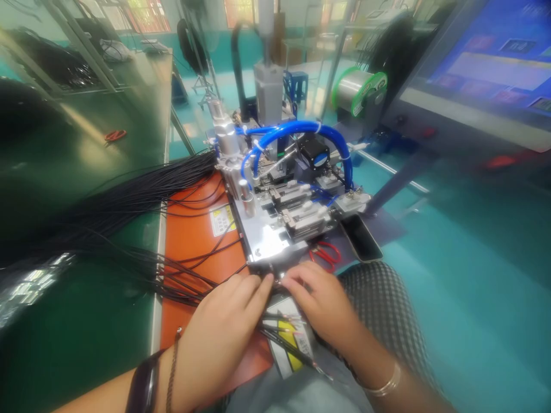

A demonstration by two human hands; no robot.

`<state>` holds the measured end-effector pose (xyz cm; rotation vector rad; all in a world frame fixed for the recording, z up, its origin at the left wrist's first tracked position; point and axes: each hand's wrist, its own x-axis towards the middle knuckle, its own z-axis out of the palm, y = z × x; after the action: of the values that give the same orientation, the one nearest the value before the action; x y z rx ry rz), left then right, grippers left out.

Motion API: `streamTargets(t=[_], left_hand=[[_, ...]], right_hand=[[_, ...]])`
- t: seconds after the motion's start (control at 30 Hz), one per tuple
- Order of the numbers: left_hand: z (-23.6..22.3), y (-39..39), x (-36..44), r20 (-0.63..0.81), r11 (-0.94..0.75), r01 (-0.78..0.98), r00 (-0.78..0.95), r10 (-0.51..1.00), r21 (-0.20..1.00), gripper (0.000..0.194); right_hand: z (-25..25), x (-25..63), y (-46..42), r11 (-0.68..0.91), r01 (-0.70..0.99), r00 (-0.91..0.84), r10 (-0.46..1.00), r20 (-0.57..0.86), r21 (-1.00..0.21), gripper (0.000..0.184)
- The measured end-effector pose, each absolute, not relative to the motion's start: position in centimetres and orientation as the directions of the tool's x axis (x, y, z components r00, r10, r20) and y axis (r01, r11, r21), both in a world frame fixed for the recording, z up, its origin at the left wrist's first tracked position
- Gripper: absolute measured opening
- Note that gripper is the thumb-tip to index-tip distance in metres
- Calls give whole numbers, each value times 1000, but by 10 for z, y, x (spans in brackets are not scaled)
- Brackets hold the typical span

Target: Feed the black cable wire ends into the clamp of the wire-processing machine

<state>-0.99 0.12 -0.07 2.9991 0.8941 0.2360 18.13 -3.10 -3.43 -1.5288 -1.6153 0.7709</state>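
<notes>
Left hand [219, 327] and right hand [321, 304] met at front edge of steel fixture plate [267, 249]; fingers [258, 289] curled inward, grip on thin black wires [293, 353] impossible to tell. Wires light, limp, tangle-prone; best held near ends. One wire bundle [129, 198] lay across orange mat [193, 229] and bench [77, 321]. Two red-handled scissors: one [325, 255] beside fixture, one [115, 135] farther along bench. One solder spool [359, 92] beyond.

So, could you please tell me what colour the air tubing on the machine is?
The air tubing is bright blue, clearest in the head view.
</notes>
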Motion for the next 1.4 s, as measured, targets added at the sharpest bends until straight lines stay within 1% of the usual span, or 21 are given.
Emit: streamTargets(t=[0.13,0.2,0.3,0.53,0.63,0.73,0.83,0.97,1.07,1.13,1.2,1.4], left_hand=[[-7,7,-12,158,-865,496,851,501,77,43],[-10,9,-12,160,-869,487,854,494,84,40],[-11,10,-11,154,-868,486,855,496,97,39],[-10,12,-6,159,-872,476,858,489,111,39],[-9,12,-6,172,-877,467,860,480,113,39],[-9,11,-6,145,-874,473,862,486,112,42],[-10,12,-5,116,-871,481,864,491,100,44],[-11,12,-4,100,-882,468,876,472,65,42],[-11,11,-3,98,-882,469,876,472,50,41],[-11,10,-3,92,-880,474,875,476,43,41],[-10,9,-2,75,-876,481,873,483,36,43],[-8,7,0,6,-858,513,858,513,22,49]], right_hand=[[-37,189,-29,-78,417,-8,996,-90,-906,8],[-37,190,-29,-137,376,-4,989,-149,-917,9],[-38,191,-28,-198,358,24,979,-203,-912,12],[-43,189,-30,-177,382,13,982,-186,-907,15],[-45,188,-30,-154,400,43,988,-149,-904,16],[-47,187,-29,-145,412,70,989,-127,-900,16],[-54,188,-26,-183,351,50,983,-177,-918,15],[-62,191,-22,-238,208,4,970,-242,-949,13],[-61,192,-20,-268,126,27,964,-266,-955,11],[-58,191,-20,-262,100,52,965,-257,-960,13],[-55,190,-20,-248,115,72,968,-241,-962,14],[-55,188,-21,-219,253,108,974,-198,-942,14]])
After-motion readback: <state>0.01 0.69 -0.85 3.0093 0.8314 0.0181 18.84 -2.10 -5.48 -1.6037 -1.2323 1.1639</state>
